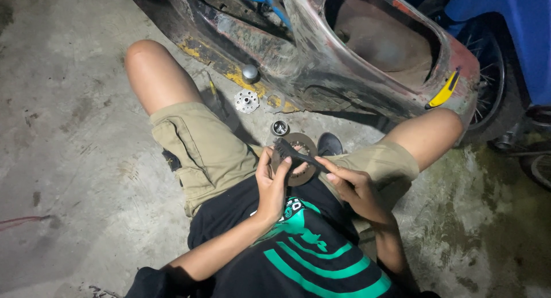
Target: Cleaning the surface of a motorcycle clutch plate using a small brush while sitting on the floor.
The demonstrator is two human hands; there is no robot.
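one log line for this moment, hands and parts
left hand: holds round disc | right hand: holds dark tool on disc | floor: flanged hub, small cup part

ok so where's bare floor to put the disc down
Bare concrete floor spreads wide past the left knee. Crowded: between the knees, where hub, cup and knob sit against the frame. Both hands hold the disc.

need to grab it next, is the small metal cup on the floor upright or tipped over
Upright: the small metal cup stands on the concrete floor with its round open mouth facing up.
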